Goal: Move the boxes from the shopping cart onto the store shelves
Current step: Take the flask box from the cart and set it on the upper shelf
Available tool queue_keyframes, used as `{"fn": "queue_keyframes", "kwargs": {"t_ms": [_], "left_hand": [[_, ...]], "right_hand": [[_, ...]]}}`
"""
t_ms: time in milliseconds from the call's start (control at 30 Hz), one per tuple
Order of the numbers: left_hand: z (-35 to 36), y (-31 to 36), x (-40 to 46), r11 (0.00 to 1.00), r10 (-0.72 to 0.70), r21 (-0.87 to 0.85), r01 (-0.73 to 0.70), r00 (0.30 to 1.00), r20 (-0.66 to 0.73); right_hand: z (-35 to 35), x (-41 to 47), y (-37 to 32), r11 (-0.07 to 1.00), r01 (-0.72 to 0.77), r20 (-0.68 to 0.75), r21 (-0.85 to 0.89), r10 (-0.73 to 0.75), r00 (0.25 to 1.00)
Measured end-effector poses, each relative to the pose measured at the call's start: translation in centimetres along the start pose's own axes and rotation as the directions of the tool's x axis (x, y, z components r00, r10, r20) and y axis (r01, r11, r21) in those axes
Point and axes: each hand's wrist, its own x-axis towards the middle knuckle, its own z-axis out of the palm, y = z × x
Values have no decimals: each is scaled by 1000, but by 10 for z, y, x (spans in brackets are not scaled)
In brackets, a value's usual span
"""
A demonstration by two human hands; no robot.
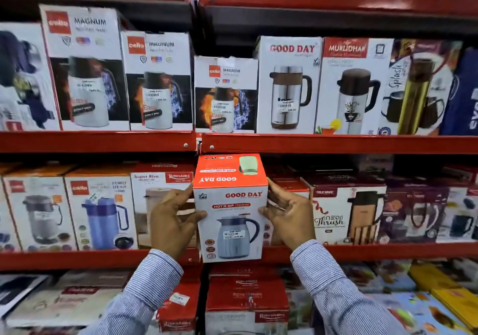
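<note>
Both sleeves (155,277) rise; each hand (170,220) clamps box (230,220) sides.

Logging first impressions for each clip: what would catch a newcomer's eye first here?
The Good Day box, orange-topped with a grey jug pictured, is held dead centre between the left hand and right hand, in front of the middle shelf. Behind it, red shelves packed with flask boxes fill the view.

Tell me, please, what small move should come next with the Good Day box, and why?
Probably push the box straight back onto the middle shelf. Both hands, left and right, grip its sides, and it sits upright at the shelf's front edge, between the Rishabh box and the Trueware box, in front of their row.
</note>
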Motion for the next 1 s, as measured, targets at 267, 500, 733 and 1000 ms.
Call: {"fn": "queue_keyframes", "kwargs": {"t_ms": [267, 500, 733, 1000], "left_hand": [[18, -17, 10, 998, 23, -55, -24, 999, -25], [23, -22, 15, 997, 81, -9, -81, 996, -40], [25, -26, 27, 999, 45, -9, -45, 999, -27], [35, -12, 52, 995, -33, 94, 34, 999, -10]], "right_hand": [[7, 24, 16, 1000, -17, -41, -22, 16, 999], [8, 32, 23, 1000, -9, -68, 10, 9, 998], [12, 36, 24, 999, 2, -83, -34, -4, 997], [21, 61, 25, 994, -80, -89, -74, 73, 993]]}}
